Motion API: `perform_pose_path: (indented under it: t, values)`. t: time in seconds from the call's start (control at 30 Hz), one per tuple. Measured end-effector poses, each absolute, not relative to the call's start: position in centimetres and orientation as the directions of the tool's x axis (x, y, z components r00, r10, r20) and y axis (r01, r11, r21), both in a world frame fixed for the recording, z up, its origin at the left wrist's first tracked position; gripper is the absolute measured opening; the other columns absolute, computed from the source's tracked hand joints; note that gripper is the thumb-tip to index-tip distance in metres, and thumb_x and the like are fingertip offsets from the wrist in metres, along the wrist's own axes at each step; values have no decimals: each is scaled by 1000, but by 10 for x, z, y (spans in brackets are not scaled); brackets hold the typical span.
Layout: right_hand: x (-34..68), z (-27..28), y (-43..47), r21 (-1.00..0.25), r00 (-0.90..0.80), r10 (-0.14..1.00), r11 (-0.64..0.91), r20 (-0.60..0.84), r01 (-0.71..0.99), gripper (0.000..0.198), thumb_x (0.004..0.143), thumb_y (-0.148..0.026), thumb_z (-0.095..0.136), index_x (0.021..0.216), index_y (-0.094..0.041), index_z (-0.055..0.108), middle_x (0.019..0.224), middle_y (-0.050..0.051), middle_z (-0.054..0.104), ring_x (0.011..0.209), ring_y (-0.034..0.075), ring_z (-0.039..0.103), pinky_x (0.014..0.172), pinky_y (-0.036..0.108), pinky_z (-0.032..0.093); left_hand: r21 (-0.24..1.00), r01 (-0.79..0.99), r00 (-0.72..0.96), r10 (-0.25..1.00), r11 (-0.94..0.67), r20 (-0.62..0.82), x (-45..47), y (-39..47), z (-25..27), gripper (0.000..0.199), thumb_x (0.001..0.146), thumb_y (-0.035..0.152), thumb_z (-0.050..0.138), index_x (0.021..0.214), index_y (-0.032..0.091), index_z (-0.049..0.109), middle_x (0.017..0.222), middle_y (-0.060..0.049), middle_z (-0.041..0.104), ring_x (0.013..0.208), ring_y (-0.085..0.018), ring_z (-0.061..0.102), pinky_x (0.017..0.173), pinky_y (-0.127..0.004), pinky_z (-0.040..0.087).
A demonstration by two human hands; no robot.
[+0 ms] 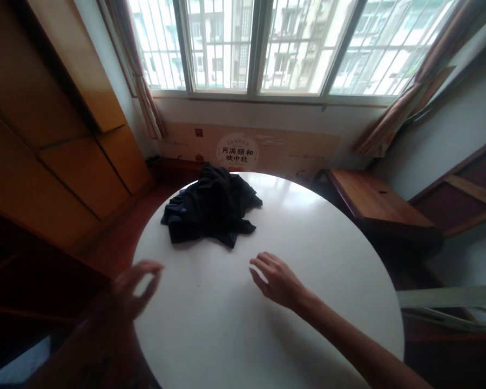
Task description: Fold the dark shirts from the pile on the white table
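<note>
A crumpled heap of black and dark navy clothes (214, 202) lies toward the far left of the round white table (308, 232). My right hand (277, 278) hovers over the middle of the table, just in front of the heap and apart from it. Its fingers are bent and spaced from the thumb, with nothing between them. Near the table's left edge is my left hand (135, 289), slightly blurred; thumb and fingers curve with a gap between them, and it holds nothing.
Yellow-brown cabinets (65, 156) line the left wall. Behind the table are a low printed banner (308, 146) and barred windows. A wooden desk (376, 197) stands at the right, with a pale rail (449, 296) nearer me.
</note>
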State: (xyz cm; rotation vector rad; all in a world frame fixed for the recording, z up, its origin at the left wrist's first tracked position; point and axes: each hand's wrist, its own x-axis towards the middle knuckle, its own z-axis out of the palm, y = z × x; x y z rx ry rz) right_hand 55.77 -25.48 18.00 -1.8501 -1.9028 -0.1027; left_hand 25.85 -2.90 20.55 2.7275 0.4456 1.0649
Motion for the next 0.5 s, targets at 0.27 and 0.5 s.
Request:
perform_pose_path:
  t: [0.27,0.5]
  values:
    - [584,152,-287,-219,180,951,-125,253,968,104,83,-72,54,157,-9,17,157,24,30,145,37,27,114,58,29,370,-232,966,-170,-900,195,401,-74,179,99,85,62,61,157,11,15,159,-22,26,148,-34,22,118,-51,28]
    - [579,145,-291,-180,180,975,-156,129,971,127,73,-87,47,157,-7,-5,161,25,15,149,36,15,118,60,16,330,-182,983,-176,-926,47,392,-66,150,115,78,80,52,159,13,6,162,-21,14,149,-37,19,120,-52,12]
